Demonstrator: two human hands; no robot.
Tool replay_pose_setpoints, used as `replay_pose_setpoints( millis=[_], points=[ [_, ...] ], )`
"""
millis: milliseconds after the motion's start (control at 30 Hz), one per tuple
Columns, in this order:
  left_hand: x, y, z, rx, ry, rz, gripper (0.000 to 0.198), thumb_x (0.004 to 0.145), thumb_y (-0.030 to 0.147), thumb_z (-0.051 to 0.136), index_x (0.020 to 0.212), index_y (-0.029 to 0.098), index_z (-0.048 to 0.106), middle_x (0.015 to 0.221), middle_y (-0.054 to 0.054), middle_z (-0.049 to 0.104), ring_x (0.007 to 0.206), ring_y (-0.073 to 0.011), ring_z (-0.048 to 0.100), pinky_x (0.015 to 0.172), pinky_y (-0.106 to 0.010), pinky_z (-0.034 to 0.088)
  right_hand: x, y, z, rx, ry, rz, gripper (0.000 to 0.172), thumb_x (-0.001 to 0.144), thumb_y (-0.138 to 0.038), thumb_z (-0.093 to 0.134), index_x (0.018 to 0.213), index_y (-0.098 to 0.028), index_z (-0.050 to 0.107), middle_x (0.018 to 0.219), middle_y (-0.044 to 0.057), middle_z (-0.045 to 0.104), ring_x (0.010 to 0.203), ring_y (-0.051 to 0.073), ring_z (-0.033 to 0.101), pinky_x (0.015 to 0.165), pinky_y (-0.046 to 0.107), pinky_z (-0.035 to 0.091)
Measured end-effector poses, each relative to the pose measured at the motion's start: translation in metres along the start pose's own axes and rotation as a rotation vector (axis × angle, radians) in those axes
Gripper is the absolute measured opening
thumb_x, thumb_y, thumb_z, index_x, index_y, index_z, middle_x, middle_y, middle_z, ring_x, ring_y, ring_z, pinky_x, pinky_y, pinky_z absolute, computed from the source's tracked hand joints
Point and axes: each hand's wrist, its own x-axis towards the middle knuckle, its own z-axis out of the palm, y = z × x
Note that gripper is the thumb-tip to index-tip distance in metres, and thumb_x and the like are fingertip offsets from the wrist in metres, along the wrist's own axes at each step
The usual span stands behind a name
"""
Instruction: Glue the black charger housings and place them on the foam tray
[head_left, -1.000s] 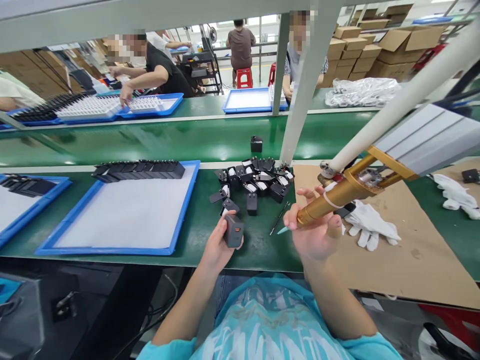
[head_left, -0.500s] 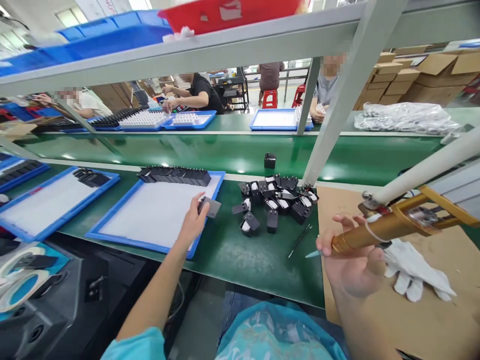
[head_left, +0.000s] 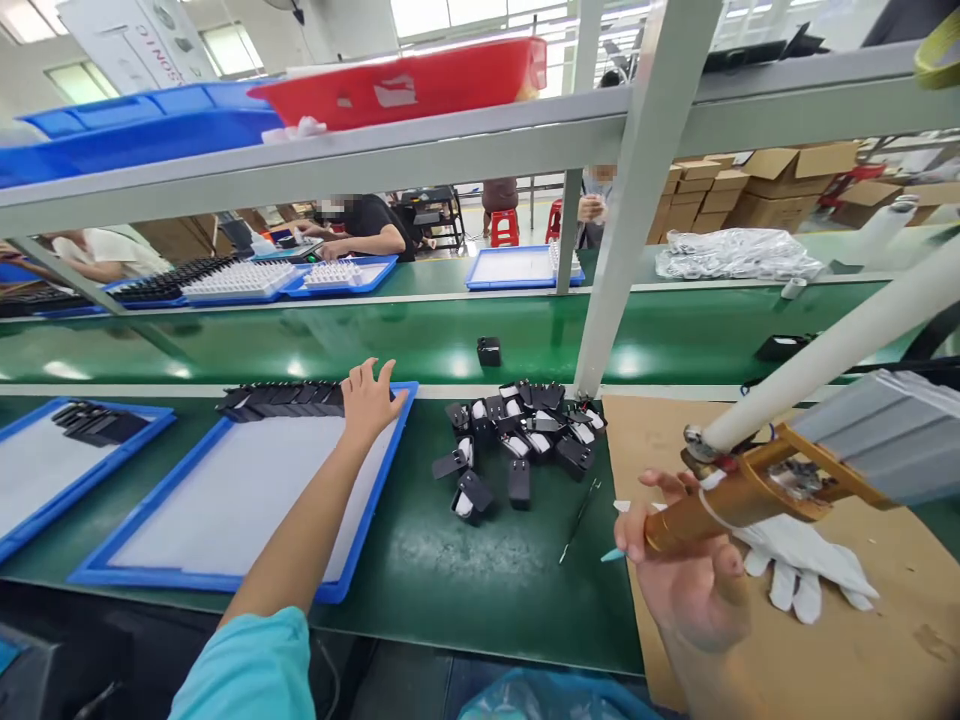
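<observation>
My left hand point(head_left: 369, 400) reaches over the far right corner of a blue-rimmed tray point(head_left: 364, 520), fingers spread, at the right end of a row of black blocks point(head_left: 289, 402). No object shows between its fingers. My right hand point(head_left: 686, 565) is wrapped round a gold cylindrical tool point(head_left: 694, 518) with a light-blue tip point(head_left: 613, 555), at the left edge of a brown board. Between the hands lies a loose pile of black housings point(head_left: 519, 484), some with white parts inside. Tweezers point(head_left: 579, 522) rest on the green table just left of the tool's tip.
White gloves point(head_left: 810, 560) lie on the brown board point(head_left: 847, 660). A slanted white pole point(head_left: 840, 345) joins the tool. A second tray point(head_left: 45, 510) is at far left. One black block point(head_left: 489, 351) sits on the green belt beyond. A metal post point(head_left: 622, 220) rises behind the pile; people sit opposite.
The view has turned and shifted. My left hand has moved to the end of the row and opened; the dark block it held is out of its fingers. My right hand still holds the tool.
</observation>
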Motion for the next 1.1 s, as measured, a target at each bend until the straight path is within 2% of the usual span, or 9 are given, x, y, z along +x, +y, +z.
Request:
replay_pose_setpoints(
  millis=[167, 367, 467, 567, 700, 800, 867, 1000, 1100],
  points=[
    [0.059, 0.066, 0.029, -0.316, -0.212, -0.094, 0.085, 0.081, 0.050, 0.063, 0.147, 0.011, 0.027, 0.142, -0.024, 0.041, 0.133, -0.0374, 0.035, 0.108, -0.045, 0.030, -0.004, -0.001, -0.001, 0.000, -0.022, -0.009, 0.046, 0.080, -0.063, 0.054, 0.113, -0.032, 0.061, 0.112, 0.007, 0.057, 0.045, 0.011, 0.054, 0.041, 0.035, 0.046],
    [0.108, 0.130, 0.067, -0.420, -0.346, -0.182, 0.097, 0.075, 0.050, 0.071, 0.146, 0.006, 0.022, 0.135, -0.031, 0.049, 0.119, -0.0391, 0.055, 0.092, -0.044, 0.046, -0.006, 0.002, -0.002, 0.026, -0.038, -0.029, 0.042, 0.082, -0.061, 0.055, 0.113, -0.034, 0.058, 0.110, 0.006, 0.055, 0.047, 0.011, 0.055, 0.043, 0.034, 0.046],
    [0.117, 0.130, 0.057, -0.453, -0.341, -0.208, 0.088, 0.075, 0.038, 0.072, 0.143, 0.006, 0.026, 0.128, -0.029, 0.056, 0.117, -0.0385, 0.058, 0.091, -0.045, 0.048, -0.007, 0.003, -0.005, 0.038, -0.040, -0.015, 0.045, 0.082, -0.064, 0.054, 0.117, -0.035, 0.056, 0.111, 0.005, 0.055, 0.048, 0.010, 0.055, 0.045, 0.032, 0.047],
    [0.111, 0.114, 0.022, -0.489, -0.312, -0.186, 0.082, 0.075, 0.034, 0.072, 0.141, 0.010, 0.029, 0.127, -0.024, 0.059, 0.117, -0.0350, 0.059, 0.096, -0.046, 0.047, -0.007, 0.001, -0.008, 0.041, -0.036, -0.012, 0.045, 0.083, -0.062, 0.054, 0.120, -0.035, 0.054, 0.110, 0.005, 0.056, 0.050, 0.010, 0.055, 0.047, 0.032, 0.047],
    [0.051, 0.090, -0.058, -0.680, -0.291, 0.041, 0.081, 0.069, 0.040, 0.076, 0.136, 0.022, 0.034, 0.125, -0.011, 0.064, 0.110, -0.0253, 0.064, 0.095, -0.040, 0.051, -0.006, -0.001, -0.010, 0.030, -0.033, -0.019, 0.045, 0.082, -0.061, 0.056, 0.117, -0.032, 0.057, 0.110, 0.005, 0.055, 0.050, 0.010, 0.054, 0.046, 0.032, 0.047],
    [-0.029, 0.088, -0.117, -0.757, -0.407, 0.290, 0.074, 0.072, 0.039, 0.075, 0.134, 0.024, 0.037, 0.123, -0.008, 0.065, 0.110, -0.0238, 0.064, 0.099, -0.040, 0.050, -0.005, -0.002, -0.012, 0.034, -0.034, -0.030, 0.049, 0.082, -0.059, 0.057, 0.121, -0.030, 0.056, 0.111, 0.005, 0.054, 0.050, 0.009, 0.054, 0.046, 0.033, 0.047],
    [-0.084, 0.095, -0.137, -0.712, -0.551, 0.400, 0.065, 0.074, 0.034, 0.073, 0.131, 0.026, 0.044, 0.132, -0.008, 0.060, 0.119, -0.0243, 0.060, 0.101, -0.037, 0.049, -0.004, -0.002, -0.012, 0.035, -0.045, -0.046, 0.047, 0.083, -0.057, 0.056, 0.122, -0.030, 0.056, 0.112, 0.005, 0.054, 0.050, 0.009, 0.054, 0.047, 0.033, 0.047],
    [-0.157, 0.111, -0.120, -0.702, -0.859, 0.499, 0.068, 0.073, 0.018, 0.068, 0.136, 0.028, 0.045, 0.138, -0.004, 0.057, 0.125, -0.0243, 0.057, 0.105, -0.036, 0.047, -0.004, -0.003, -0.010, 0.023, -0.083, -0.072, 0.039, 0.084, -0.053, 0.056, 0.116, -0.030, 0.060, 0.115, 0.004, 0.053, 0.050, 0.009, 0.056, 0.048, 0.033, 0.047],
    [-0.177, 0.115, -0.093, -0.789, -0.900, 0.511, 0.077, 0.072, 0.008, 0.060, 0.143, 0.029, 0.039, 0.145, -0.004, 0.051, 0.132, -0.0234, 0.051, 0.111, -0.038, 0.041, -0.004, -0.002, -0.008, 0.026, -0.082, -0.094, 0.038, 0.084, -0.051, 0.058, 0.115, -0.030, 0.060, 0.114, 0.003, 0.053, 0.050, 0.009, 0.056, 0.047, 0.033, 0.046]
  ],
)
